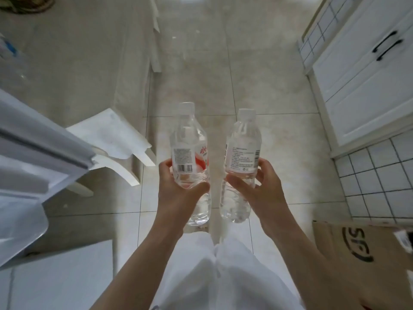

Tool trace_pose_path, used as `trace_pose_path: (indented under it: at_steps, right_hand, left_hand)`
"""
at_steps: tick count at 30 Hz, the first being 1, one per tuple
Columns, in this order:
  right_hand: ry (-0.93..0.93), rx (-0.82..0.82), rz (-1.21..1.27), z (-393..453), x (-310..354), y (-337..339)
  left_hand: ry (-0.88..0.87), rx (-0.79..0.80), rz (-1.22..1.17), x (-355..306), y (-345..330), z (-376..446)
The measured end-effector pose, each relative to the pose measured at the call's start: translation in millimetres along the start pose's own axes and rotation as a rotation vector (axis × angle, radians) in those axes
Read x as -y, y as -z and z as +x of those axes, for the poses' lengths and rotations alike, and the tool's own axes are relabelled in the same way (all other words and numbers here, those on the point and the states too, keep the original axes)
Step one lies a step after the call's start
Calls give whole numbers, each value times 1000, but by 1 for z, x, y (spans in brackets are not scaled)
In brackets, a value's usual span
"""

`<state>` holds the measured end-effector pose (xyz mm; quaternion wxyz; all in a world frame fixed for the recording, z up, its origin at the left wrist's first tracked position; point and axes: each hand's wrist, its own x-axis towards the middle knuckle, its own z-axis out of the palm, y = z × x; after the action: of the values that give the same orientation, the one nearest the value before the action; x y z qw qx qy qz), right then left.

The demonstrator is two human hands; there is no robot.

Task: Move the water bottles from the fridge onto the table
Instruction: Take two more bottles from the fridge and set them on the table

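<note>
Head view records two clear plastic water bottles with white caps, one per hand. My left hand (178, 186) curls fingers and thumb round the lower body of the red-and-white labelled clear bottle (190, 153); my right hand (261, 184) grips the white-labelled clear bottle (242, 157) just below its label. Both bottles stand nearly upright, near each other but apart, held above the glossy pale tiled floor (257, 90). Both forearms extend forward, palms turned inward. Left of the bottles: one open white fridge door (33, 162) and one white chair (111, 139). Right of them: one white panelled cabinet (362, 81) and one brown cardboard box (362, 253).
</note>
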<state>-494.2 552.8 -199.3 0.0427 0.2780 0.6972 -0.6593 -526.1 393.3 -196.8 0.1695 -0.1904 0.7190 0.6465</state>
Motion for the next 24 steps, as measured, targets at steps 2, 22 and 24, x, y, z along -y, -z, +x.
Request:
trace_pose_path:
  at_steps: [2,22,24]
  right_hand:
    - [7,-4,11,27,13,-5]
    - [179,417,-329,360,182,-36]
    - [213,475,-372,392,202,-50]
  left_hand:
    - [-3,-18,-15,-15,-4,25]
    - [21,-456,-251,-159,-87,278]
    - [30,-518,-290,-173,-87,297]
